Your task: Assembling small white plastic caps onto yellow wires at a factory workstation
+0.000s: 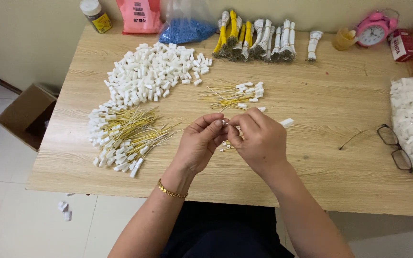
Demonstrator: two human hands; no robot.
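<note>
I see my left hand [198, 143] and right hand [259, 138] pinching one white connector [225, 123] together (wire barely visible). Loose connector pile [156, 71] lies at 11 o'clock.

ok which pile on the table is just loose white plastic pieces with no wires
The heap of white connector housings at the table's far left. The pile in front of it and the small one beyond the hands both have yellow wires attached.

Bare forearms, gold chain bracelet [171, 191] at the left wrist, dark clothing.
</note>
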